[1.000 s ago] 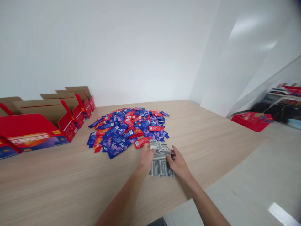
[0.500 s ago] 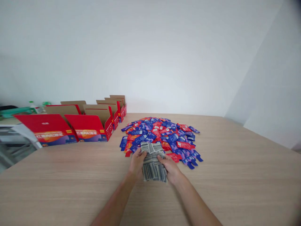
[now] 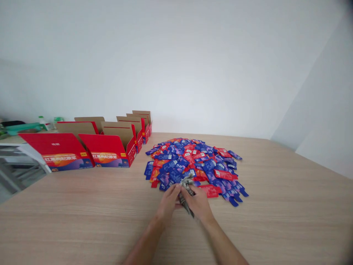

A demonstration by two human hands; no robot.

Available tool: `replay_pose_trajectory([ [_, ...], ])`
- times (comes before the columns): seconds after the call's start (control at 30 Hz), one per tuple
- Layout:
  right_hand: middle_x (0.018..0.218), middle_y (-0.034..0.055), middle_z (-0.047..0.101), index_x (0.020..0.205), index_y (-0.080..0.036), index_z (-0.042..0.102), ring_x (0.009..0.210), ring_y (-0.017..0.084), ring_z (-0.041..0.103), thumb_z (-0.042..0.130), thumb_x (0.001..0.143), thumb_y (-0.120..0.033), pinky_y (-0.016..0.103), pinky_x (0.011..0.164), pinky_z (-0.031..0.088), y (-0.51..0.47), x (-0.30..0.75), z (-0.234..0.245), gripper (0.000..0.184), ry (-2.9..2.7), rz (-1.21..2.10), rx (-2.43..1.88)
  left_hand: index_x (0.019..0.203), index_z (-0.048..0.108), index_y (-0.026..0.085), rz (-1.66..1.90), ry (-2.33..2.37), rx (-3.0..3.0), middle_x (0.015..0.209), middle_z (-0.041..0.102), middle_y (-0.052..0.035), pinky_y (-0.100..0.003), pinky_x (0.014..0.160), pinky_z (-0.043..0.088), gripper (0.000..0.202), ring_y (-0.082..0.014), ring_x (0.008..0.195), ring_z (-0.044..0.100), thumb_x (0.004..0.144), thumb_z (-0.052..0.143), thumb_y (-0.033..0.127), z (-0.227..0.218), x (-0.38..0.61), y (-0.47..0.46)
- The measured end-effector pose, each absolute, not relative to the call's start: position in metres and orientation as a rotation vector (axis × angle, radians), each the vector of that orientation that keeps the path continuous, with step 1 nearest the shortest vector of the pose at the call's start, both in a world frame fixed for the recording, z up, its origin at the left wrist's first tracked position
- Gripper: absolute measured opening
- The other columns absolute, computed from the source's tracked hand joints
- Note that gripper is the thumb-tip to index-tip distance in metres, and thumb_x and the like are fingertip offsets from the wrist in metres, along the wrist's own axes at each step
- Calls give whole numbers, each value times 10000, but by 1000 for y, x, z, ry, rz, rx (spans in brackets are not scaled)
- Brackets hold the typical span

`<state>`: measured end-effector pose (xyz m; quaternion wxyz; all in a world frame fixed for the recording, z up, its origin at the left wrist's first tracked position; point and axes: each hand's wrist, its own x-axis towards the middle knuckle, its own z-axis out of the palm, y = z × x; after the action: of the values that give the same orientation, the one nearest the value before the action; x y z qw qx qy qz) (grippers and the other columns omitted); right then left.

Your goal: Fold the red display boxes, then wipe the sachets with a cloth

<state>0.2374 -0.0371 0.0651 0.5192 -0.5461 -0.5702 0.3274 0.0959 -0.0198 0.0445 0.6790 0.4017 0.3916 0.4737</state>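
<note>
A grey, black and white striped cloth [image 3: 187,182] is bunched up between my two hands, just in front of a pile of packets. My left hand [image 3: 168,201] is closed on its left side, fingers pinched near the top. On the other side my right hand [image 3: 199,204] grips the cloth with the thumb across it. Part of the cloth is hidden by the fingers. Right behind the hands lies a heap of flat red and blue packets [image 3: 176,165]. One red packet [image 3: 211,190] lies close to my right hand.
Several open red cartons with brown insides stand at the left, including a front carton [image 3: 106,151] and another carton [image 3: 63,152] beside it. The wooden table [image 3: 289,195] meets a white wall at the back. A side table [image 3: 16,141] with clutter stands at far left.
The striped cloth was spread flat between my hands and is now crumpled and folded together. My hands have come closer to each other. The view has shifted slightly left.
</note>
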Motion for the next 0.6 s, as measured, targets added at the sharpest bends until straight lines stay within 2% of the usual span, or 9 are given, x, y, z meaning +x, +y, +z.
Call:
replay_pose_trajectory([
  [0.07,759,14,722,913,-197,749,702,194,645,592,845,-549,265,628,481,-40,230,66,391,-1447,941,-1226,1069,651,168,1077,772,755,948,734,-88,-334,734,554,450,-231,871,699,785,666,516,44,100,-24],
  [0.17,764,27,724,946,-201,746,711,206,661,560,865,-537,282,640,495,-42,224,63,392,-1419,1043,-1222,1022,660,144,1130,763,583,937,738,-104,-353,795,557,405,-238,886,703,780,695,467,39,100,-23],
  [0.3,950,52,736,1107,-214,676,847,227,677,623,828,-438,312,752,520,-46,215,58,362,-1477,936,-1269,1112,662,156,1063,680,583,989,736,-122,-415,873,546,570,-265,938,698,854,493,635,37,96,-23],
  [0.4,1062,61,721,1118,-225,670,977,246,653,625,821,-376,346,877,496,-50,211,56,336,-1558,778,-1312,1163,653,182,1052,658,644,1004,737,-114,-428,886,542,637,-271,965,694,875,377,679,42,95,-28],
  [0.5,1005,63,738,1016,-206,706,942,253,666,613,844,-436,366,858,504,-49,217,54,302,-1339,984,-1213,1142,652,179,1052,715,680,988,744,-100,-412,856,553,470,-267,938,704,829,594,525,44,90,-30],
  [0.6,898,68,746,935,-178,697,789,238,694,722,756,-483,355,737,539,-43,233,49,354,-886,1286,-1045,1069,650,162,1151,809,613,924,754,-83,-391,796,571,357,-249,859,721,745,722,294,38,79,-22],
])
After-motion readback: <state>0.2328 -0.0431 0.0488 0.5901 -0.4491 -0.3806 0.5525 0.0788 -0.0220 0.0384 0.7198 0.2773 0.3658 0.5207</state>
